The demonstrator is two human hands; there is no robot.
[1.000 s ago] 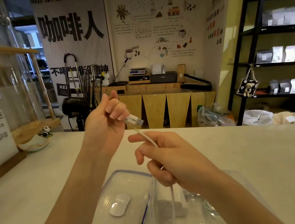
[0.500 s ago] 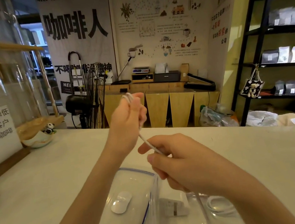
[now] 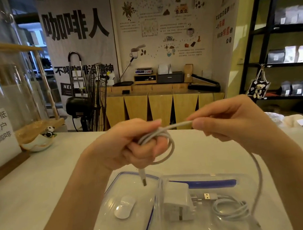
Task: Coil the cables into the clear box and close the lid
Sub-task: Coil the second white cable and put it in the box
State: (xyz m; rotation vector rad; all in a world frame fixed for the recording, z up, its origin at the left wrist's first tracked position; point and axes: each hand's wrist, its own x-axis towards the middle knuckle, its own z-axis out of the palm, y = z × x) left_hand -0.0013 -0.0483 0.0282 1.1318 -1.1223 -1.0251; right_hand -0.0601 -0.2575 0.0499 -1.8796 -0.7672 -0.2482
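A white cable (image 3: 167, 130) is held above the clear box (image 3: 243, 182), looped around the fingers of the left hand (image 3: 131, 146), whose grip is closed on it; its plug (image 3: 142, 177) hangs below. The right hand (image 3: 230, 122) is pinched on the strand, which trails down into the box beside a white charger (image 3: 178, 203) and a coiled cable (image 3: 231, 210). The lid (image 3: 110, 225) lies on the table (image 3: 31, 187) to the box's left.
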